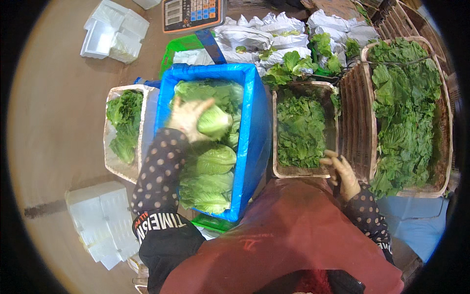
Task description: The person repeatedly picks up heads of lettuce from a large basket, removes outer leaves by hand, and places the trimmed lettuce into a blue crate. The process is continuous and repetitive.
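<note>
My left hand (185,119), blurred, is in a blue-lined crate (253,121) with its fingers around a pale green head of lettuce (214,123), which is blurred too. Several more lettuce heads (211,180) lie side by side in the near part of this crate, and leafier ones lie beyond the hand. My right hand (345,176) holds nothing. Its fingers are apart, by the near right corner of a plastic basket (306,172) of loose green leaves (301,128).
At the right stands a larger basket (449,147) full of leaves. A white foam box (125,171) with lettuce sits left of the crate. White-wrapped bundles (282,25) and a digital scale (194,14) are at the back. Foam boxes (104,220) stand on the floor.
</note>
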A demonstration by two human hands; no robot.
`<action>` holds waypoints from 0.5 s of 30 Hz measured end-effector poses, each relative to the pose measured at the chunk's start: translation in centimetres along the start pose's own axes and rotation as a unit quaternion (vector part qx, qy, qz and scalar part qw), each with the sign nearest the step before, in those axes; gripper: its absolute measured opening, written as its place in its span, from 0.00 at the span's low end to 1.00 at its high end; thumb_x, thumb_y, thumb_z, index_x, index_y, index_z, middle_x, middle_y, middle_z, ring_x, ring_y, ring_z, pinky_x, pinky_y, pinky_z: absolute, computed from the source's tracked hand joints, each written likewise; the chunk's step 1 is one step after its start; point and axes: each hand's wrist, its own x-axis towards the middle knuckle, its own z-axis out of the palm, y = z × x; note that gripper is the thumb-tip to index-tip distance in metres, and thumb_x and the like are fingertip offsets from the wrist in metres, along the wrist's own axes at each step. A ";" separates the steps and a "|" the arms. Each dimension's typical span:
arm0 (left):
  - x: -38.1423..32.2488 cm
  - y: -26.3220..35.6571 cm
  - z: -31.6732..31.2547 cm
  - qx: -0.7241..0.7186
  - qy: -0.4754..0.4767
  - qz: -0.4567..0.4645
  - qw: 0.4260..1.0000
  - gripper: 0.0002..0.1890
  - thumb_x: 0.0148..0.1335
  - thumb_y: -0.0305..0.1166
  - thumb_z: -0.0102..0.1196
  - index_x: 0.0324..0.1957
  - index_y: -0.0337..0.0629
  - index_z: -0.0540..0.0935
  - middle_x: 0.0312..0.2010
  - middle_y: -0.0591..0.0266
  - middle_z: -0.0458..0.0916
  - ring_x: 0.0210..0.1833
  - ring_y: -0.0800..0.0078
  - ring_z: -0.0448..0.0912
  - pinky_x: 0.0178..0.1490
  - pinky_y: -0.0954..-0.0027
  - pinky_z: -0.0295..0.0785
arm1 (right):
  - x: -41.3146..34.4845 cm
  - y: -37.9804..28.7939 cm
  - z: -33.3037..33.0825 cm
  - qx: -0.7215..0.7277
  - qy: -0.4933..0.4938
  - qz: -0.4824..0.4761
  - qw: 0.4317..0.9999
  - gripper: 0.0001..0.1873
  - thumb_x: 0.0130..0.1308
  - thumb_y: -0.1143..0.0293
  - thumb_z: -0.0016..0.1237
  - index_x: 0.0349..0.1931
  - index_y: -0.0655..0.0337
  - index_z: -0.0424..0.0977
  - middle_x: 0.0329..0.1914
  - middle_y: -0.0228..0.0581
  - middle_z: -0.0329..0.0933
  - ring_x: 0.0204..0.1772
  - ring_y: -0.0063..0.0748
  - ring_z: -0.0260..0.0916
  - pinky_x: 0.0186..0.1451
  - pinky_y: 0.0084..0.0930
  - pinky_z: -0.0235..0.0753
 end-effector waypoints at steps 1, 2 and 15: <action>1.2 0.0 2.1 -0.059 -0.066 0.034 0.996 0.62 0.37 0.60 0.80 0.76 0.57 0.64 0.68 0.55 0.74 0.74 0.56 0.69 0.81 0.38 0.49 | 0.2 0.6 0.5 0.008 -0.033 -0.002 0.999 0.31 0.79 0.51 0.46 0.72 0.65 0.64 0.54 0.33 0.82 0.27 0.13 0.57 0.26 0.15 0.57; 2.0 0.2 4.2 -0.076 -0.081 0.066 0.992 0.62 0.36 0.60 0.81 0.76 0.58 0.64 0.68 0.54 0.74 0.74 0.55 0.69 0.81 0.39 0.50 | 0.2 1.2 0.7 0.038 -0.030 0.010 0.999 0.31 0.78 0.51 0.46 0.71 0.66 0.64 0.54 0.35 0.81 0.27 0.13 0.58 0.25 0.15 0.58; 0.6 1.7 14.7 -0.103 0.001 -0.014 0.995 0.42 0.48 0.61 0.70 0.65 0.55 0.79 0.57 0.40 0.78 0.63 0.38 0.72 0.71 0.39 0.63 | -2.4 5.6 -6.4 -0.109 0.059 0.053 0.991 0.25 0.75 0.60 0.57 0.66 0.63 0.72 0.47 0.33 0.83 0.42 0.22 0.77 0.43 0.22 0.76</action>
